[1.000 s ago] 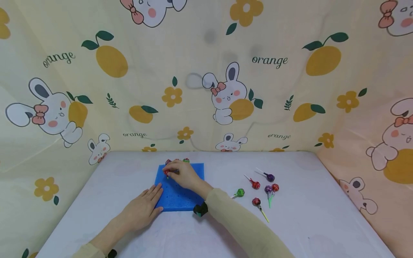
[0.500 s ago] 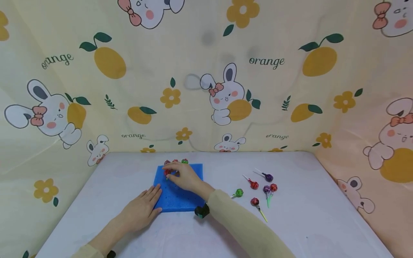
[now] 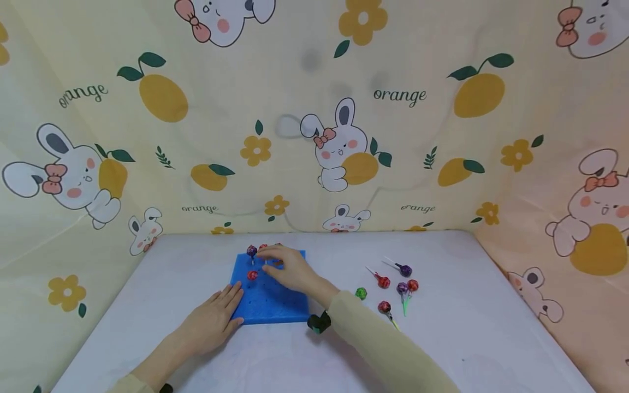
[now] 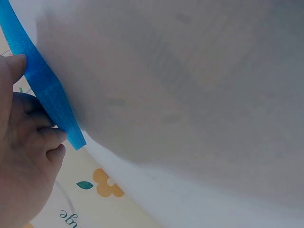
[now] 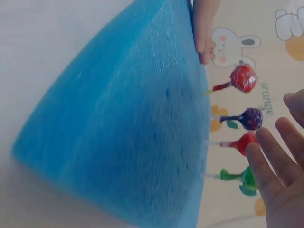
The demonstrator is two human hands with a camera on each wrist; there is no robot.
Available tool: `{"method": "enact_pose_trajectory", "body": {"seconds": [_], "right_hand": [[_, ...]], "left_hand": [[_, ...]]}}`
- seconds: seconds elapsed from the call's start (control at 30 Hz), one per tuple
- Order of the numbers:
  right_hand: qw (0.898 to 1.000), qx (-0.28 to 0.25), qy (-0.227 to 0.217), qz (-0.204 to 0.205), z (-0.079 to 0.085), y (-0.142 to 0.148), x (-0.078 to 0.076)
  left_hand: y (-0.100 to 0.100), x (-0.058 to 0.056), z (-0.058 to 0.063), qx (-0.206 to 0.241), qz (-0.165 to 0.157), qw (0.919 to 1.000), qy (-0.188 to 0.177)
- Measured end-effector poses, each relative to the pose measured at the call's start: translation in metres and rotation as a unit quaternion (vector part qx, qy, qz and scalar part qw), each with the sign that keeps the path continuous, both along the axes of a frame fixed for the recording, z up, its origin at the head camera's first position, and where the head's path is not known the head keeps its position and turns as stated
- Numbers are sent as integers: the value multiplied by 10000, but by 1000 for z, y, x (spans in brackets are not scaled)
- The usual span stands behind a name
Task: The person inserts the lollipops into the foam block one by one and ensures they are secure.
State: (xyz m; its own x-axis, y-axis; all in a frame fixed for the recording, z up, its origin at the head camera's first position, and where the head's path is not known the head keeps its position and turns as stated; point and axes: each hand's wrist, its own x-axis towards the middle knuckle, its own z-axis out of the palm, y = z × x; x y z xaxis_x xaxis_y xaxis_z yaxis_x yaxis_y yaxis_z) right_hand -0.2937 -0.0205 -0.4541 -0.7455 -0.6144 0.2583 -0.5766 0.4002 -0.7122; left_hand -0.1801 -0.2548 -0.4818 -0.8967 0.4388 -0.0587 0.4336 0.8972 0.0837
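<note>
A blue foam block [image 3: 275, 307] dotted with small holes lies on the table. My left hand [image 3: 208, 317] rests along its left edge, fingers extended and thumb at the near corner. Over the far part of the block is my right hand [image 3: 293, 271], fingers spread and holding nothing. Left of its fingertips, a red lollipop [image 3: 252, 275] stands upright in the foam. Behind that stands a purple lollipop [image 3: 251, 250]. The right wrist view also shows another red lollipop [image 5: 244, 143] and a green lollipop [image 5: 247, 177] in the same far row, close to my fingers.
Loose lollipops lie on the white table right of the block: a green one [image 3: 361, 293], a red one [image 3: 383, 281], a purple one [image 3: 405, 270], a dark red one [image 3: 384, 307] and a purple and red pair [image 3: 402, 287]. A patterned cloth [image 3: 295, 180] rises behind.
My right hand has let go of the red lollipop and drawn away to the right, leaving it standing in the foam. My left hand stays at the block's edge.
</note>
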Motion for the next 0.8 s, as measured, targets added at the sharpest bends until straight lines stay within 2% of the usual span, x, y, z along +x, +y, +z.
{"method": "enact_pose_trajectory", "body": {"seconds": [0.3,0.53,0.8], "right_hand": [[9999,-45,-106,-82,-1,17,-1],[9988,-206,-217,391,-13,-2,-2],[9989,-112,-199,397,-21,-22,-2]], "left_hand": [[1,-2,-4,-34,42,10000,28],[-3,-1,-6,72,-15,9999,93],[-3,-2,-5,57,-59,9999,115]]}}
